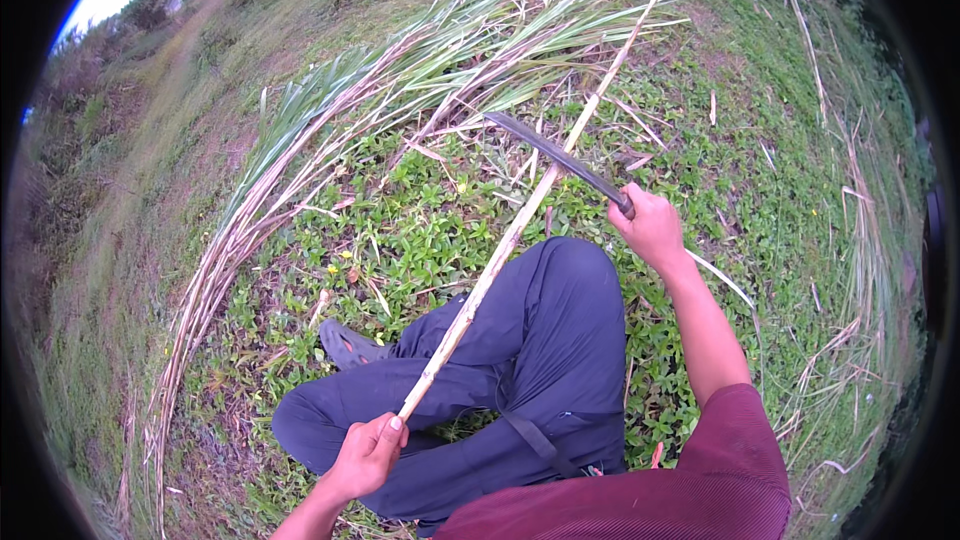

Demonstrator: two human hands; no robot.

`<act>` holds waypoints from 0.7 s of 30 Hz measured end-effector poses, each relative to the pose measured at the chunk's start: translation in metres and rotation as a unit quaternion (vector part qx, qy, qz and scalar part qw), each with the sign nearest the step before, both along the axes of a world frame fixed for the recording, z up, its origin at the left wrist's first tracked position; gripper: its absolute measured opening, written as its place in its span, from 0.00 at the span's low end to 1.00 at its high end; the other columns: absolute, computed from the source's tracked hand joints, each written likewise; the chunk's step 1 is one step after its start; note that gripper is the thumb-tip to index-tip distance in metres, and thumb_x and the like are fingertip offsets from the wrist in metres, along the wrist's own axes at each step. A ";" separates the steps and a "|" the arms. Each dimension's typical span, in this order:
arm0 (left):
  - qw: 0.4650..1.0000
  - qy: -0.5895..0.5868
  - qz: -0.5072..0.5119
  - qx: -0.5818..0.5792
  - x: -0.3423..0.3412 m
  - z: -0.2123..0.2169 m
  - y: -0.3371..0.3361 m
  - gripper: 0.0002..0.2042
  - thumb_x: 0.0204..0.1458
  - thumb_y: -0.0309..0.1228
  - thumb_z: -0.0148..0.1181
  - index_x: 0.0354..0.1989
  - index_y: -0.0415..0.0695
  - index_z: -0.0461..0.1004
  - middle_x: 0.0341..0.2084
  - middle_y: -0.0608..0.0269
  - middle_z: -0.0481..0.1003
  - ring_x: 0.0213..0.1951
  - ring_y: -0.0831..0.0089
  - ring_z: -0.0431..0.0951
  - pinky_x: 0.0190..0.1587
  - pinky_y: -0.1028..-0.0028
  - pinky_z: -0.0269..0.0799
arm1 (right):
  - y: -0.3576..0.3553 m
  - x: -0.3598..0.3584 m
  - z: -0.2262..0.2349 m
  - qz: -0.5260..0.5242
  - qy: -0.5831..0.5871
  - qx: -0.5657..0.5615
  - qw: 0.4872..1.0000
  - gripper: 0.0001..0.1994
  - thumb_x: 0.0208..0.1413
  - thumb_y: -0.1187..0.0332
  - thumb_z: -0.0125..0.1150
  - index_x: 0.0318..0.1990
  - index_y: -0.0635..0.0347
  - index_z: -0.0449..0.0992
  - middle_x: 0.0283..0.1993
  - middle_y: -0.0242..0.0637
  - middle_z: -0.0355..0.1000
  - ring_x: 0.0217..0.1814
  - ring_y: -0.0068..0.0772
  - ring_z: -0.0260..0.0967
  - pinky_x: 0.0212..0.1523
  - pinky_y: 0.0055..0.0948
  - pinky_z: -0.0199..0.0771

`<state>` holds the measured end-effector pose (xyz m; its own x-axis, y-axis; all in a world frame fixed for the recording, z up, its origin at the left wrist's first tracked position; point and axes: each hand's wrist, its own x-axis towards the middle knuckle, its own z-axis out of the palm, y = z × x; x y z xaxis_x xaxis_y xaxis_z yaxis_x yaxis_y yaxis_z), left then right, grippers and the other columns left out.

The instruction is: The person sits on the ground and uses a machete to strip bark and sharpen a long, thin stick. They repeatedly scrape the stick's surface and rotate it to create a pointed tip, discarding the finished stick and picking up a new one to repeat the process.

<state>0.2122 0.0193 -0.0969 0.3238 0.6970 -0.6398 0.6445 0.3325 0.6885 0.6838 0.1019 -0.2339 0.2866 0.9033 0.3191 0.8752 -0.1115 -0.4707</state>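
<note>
The left hand (368, 454) is pinching the stalk (509, 242) by its near end, the stalk slanting over the legs (572, 315); the right hand (650, 226) is gripping the knife (592, 179) across it. Keeping the knife shallow and the stalk steady is probably working best.

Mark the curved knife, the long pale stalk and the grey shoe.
Curved knife (541, 144): head view, on the blade.
Long pale stalk (510, 239): head view, about midway along its length.
Grey shoe (361, 350): head view, on its upper.
</note>
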 end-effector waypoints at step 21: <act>0.987 0.144 -0.055 0.040 -0.088 0.040 -0.173 0.11 0.65 0.38 0.57 0.36 0.43 0.76 0.19 0.71 0.68 0.23 0.81 0.64 0.25 0.71 0.62 | -0.068 -0.123 0.085 0.218 0.410 0.091 0.881 0.08 0.57 0.68 0.65 0.38 0.65 0.78 0.31 0.35 0.78 0.19 0.16 0.65 0.22 0.24 0.67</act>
